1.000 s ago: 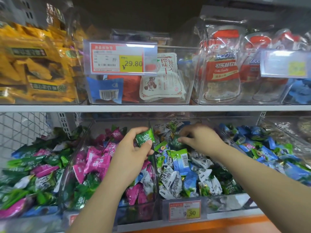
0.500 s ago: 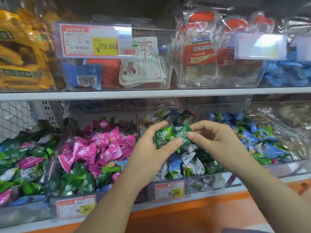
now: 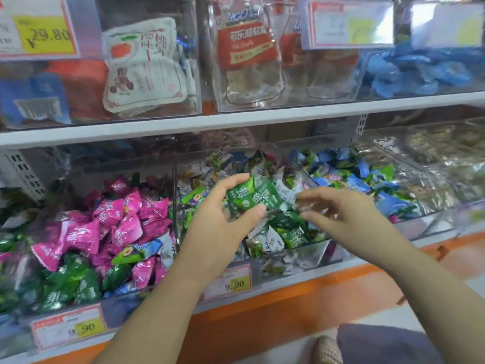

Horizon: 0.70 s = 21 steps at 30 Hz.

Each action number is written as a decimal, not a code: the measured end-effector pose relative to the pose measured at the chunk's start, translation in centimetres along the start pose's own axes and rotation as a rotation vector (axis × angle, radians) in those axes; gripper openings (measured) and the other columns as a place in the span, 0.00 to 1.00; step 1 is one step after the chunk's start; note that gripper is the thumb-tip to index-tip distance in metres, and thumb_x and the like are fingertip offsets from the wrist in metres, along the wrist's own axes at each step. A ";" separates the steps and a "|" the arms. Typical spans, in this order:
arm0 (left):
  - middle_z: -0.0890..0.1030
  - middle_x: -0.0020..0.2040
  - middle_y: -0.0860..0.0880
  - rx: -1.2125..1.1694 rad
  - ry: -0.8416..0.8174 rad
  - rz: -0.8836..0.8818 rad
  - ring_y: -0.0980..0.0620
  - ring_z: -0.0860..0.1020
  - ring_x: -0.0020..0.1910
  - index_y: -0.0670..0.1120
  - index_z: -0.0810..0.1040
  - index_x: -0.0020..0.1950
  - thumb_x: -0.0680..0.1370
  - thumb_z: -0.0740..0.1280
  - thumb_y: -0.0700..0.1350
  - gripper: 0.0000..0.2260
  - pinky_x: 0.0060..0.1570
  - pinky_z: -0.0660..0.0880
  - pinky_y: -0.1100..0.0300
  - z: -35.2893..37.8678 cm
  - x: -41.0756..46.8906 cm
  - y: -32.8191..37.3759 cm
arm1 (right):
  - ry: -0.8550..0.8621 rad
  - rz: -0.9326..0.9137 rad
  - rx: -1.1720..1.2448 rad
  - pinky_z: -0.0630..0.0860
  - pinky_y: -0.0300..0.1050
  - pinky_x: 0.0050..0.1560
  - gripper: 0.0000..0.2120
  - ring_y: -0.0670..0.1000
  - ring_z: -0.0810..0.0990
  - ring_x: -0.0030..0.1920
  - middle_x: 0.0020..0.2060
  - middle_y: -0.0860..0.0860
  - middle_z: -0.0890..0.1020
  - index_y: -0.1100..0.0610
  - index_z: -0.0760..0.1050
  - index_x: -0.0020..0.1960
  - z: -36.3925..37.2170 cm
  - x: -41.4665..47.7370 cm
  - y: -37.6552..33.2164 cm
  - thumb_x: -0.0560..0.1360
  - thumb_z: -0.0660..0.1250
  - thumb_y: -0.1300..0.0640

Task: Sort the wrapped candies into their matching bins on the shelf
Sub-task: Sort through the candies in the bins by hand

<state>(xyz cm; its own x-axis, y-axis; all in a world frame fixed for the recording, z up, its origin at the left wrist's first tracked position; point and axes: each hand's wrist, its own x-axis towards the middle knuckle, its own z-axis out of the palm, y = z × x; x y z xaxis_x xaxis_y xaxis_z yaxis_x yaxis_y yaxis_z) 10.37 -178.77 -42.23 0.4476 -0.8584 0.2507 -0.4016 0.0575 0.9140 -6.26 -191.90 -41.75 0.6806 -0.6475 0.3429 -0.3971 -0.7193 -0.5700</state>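
Far left, under the white shelf board [image 3: 262,115]: a clear left bin [image 3: 126,298] heaped with pink candies [image 3: 110,219] over dark green ones, with a price tag [image 3: 69,331] reading 9.90 on its front. Above the board, a tag marked 29.80 [image 3: 39,30] and a white packet [image 3: 144,64] standing in a clear box.

Next along, in front of the middle bin [image 3: 301,254], the left hand [image 3: 223,227]. Clamped on two green candies [image 3: 252,197]: forefinger curled over their top edge, thumb pressed up against their lower edge, other fingers tucked behind the wrappers. Held over that bin's mixed heap of green, white and blue sweets, above a second 9.90 tag [image 3: 228,281].

Just right of those wrappers, the right hand [image 3: 341,214], also over the middle bin. Fingers loosely curled, thumb and forefinger tips drawn close with a narrow gap, aimed at the right end of the green candies. Too blurred to tell whether touching them or pinching anything. Hands near each other, skin apart.

Further right, a right bin [image 3: 409,219] holding mostly blue candies [image 3: 362,182] with some green, then a far bin [image 3: 446,158] of clear-wrapped pieces. Overhead, red-labelled packs [image 3: 246,48] and a pile of blue wrappers [image 3: 420,69].
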 end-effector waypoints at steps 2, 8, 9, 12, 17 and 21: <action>0.72 0.64 0.65 -0.026 0.049 0.001 0.58 0.71 0.64 0.71 0.70 0.56 0.70 0.69 0.57 0.17 0.62 0.69 0.66 -0.5 0.1 0.1 | -0.093 -0.030 -0.153 0.72 0.32 0.42 0.17 0.41 0.77 0.41 0.46 0.44 0.81 0.45 0.75 0.61 0.2 -0.1 0.5 0.73 0.70 0.53; 0.74 0.54 0.73 -0.052 0.122 0.017 0.50 0.79 0.56 0.71 0.72 0.54 0.65 0.69 0.59 0.19 0.62 0.73 0.52 -1.4 0.2 -0.2 | -0.201 -0.062 -0.501 0.68 0.38 0.43 0.28 0.47 0.77 0.50 0.55 0.45 0.79 0.44 0.64 0.71 1.2 0.8 -0.5 0.74 0.68 0.49; 0.74 0.55 0.72 -0.048 0.121 0.019 0.49 0.79 0.58 0.71 0.72 0.54 0.64 0.69 0.59 0.19 0.63 0.73 0.51 -1.5 0.1 -0.3 | -0.224 -0.069 -0.531 0.69 0.39 0.44 0.28 0.48 0.78 0.51 0.54 0.45 0.79 0.44 0.64 0.71 1.2 1.0 -0.7 0.74 0.68 0.50; 0.74 0.61 0.65 -0.049 0.129 0.021 0.48 0.77 0.60 0.72 0.72 0.53 0.64 0.69 0.60 0.19 0.64 0.72 0.47 -1.7 -0.1 -0.5 | -0.311 -0.055 -0.527 0.71 0.40 0.44 0.28 0.47 0.76 0.46 0.45 0.45 0.74 0.44 0.64 0.70 1.4 1.5 -1.2 0.73 0.70 0.54; 0.74 0.65 0.59 -0.034 0.129 0.003 0.48 0.75 0.63 0.71 0.72 0.56 0.62 0.69 0.64 0.23 0.63 0.72 0.47 -1.9 -0.4 -0.7 | -0.383 -0.013 -0.342 0.72 0.41 0.46 0.29 0.46 0.73 0.46 0.58 0.46 0.73 0.44 0.66 0.69 2.3 2.3 -0.4 0.72 0.71 0.58; 0.76 0.61 0.60 -0.042 0.129 -0.022 0.52 0.78 0.57 0.72 0.72 0.54 0.65 0.70 0.59 0.19 0.58 0.76 0.54 -2.0 -0.3 -0.9 | -0.374 -0.017 -0.259 0.74 0.44 0.49 0.23 0.47 0.74 0.46 0.56 0.47 0.71 0.44 0.71 0.62 2.6 2.4 0.3 0.71 0.73 0.58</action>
<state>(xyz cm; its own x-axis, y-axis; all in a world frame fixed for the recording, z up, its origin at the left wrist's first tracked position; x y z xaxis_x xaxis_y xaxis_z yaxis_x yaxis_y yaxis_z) 12.19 -177.57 -42.51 0.5560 -0.7871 0.2671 -0.3582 0.0630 0.9315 -3.12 -193.06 -43.08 0.8451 -0.5337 0.0306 -0.4922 -0.7991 -0.3451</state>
